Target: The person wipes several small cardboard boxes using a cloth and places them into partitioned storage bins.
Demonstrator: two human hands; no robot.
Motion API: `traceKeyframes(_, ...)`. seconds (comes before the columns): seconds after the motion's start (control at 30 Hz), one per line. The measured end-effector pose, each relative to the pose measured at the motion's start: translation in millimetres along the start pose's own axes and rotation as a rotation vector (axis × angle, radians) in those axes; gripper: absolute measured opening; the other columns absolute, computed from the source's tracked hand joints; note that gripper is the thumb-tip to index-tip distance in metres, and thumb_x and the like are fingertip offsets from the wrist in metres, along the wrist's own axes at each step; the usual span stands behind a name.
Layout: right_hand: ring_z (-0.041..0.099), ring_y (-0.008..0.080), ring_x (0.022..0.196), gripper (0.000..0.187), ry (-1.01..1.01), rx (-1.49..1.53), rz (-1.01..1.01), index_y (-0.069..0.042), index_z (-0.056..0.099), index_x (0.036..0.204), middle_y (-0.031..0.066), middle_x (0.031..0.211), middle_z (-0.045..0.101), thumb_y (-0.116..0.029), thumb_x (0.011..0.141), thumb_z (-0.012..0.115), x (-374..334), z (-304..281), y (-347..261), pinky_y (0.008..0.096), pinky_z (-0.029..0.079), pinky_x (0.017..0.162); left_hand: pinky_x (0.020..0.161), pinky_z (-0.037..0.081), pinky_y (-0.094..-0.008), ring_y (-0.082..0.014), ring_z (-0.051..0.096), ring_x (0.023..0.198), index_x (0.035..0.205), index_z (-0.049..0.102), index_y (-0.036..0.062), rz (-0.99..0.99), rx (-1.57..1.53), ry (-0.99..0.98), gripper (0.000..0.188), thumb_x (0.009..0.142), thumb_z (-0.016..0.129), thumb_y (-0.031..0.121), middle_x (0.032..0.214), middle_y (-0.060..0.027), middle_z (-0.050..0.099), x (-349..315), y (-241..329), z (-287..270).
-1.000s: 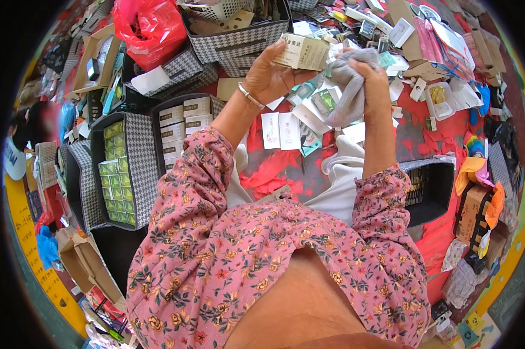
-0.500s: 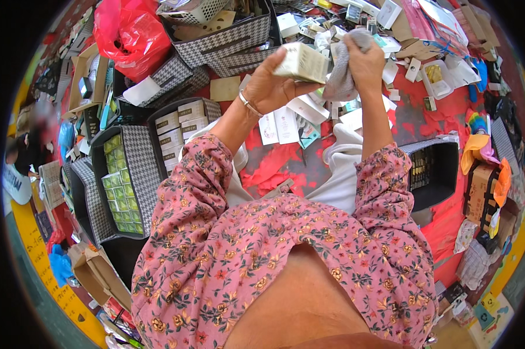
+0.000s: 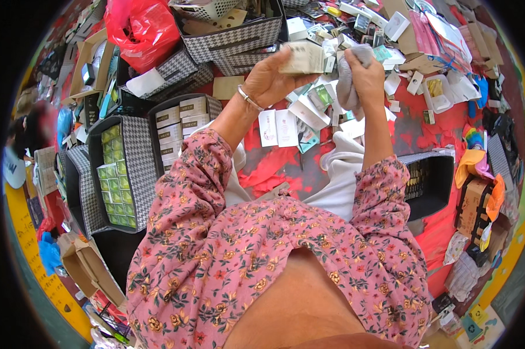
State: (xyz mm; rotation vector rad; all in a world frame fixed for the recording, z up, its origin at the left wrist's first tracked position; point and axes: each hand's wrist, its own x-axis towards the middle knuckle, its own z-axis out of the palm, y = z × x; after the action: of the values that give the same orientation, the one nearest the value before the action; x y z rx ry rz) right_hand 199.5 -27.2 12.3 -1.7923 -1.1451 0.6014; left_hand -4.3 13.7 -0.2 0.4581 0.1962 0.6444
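Note:
My left hand (image 3: pixel 268 78), with a bracelet at the wrist, holds a small cream-coloured box (image 3: pixel 303 57) by its side. The box is slightly blurred. Just to the right, my right hand (image 3: pixel 367 78) is closed around a bunched grey cloth (image 3: pixel 348 81), whose lower part hangs free. The cloth and the box are a little apart. Below them on the red floor lie white cartons (image 3: pixel 308 112) and two white leaflets or flat boxes (image 3: pixel 277 128).
On the left stand houndstooth bins, one holding green boxes (image 3: pixel 118 198), another white boxes (image 3: pixel 169 134). A red plastic bag (image 3: pixel 140 38) sits behind them. To the right is a black bin (image 3: pixel 428 186) with small dark items. Loose small packages (image 3: pixel 361 23) are heaped at the back.
The grey cloth has come away from the box's side and a gap now shows between them. The box has turned slightly in my left hand. The whole view has shifted a little.

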Motion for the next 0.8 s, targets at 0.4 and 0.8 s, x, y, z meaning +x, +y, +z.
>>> traceKeyframes(0.4,0.06,0.0207,0.066,0.023,-0.048,0.007,-0.568,-0.004,0.057,0.085,0.0087,0.078,0.061,-0.023,0.074,0.065,-26,7,-60,0.0323,0.047,0.059,0.094,0.037,-0.03,-0.0163,0.043,0.108,0.123,0.028,0.0052,0.123,0.94,0.062,0.085,0.051,0.072,-0.005,0.113,-0.0057,0.043,0,1,9)
traceKeyframes(0.8,0.055,0.0094,0.069,0.036,-0.464,0.762,0.277,-0.002,0.06,0.098,0.0017,0.08,0.059,-0.032,0.078,0.064,-3,-23,-20,0.0219,0.045,0.061,0.099,0.031,-0.0483,-0.0399,0.037,0.117,0.132,0.028,0.0022,-0.106,-0.182,-0.148,0.071,0.08,0.051,0.045,0.131,-0.022,0.034,0,-1,11)
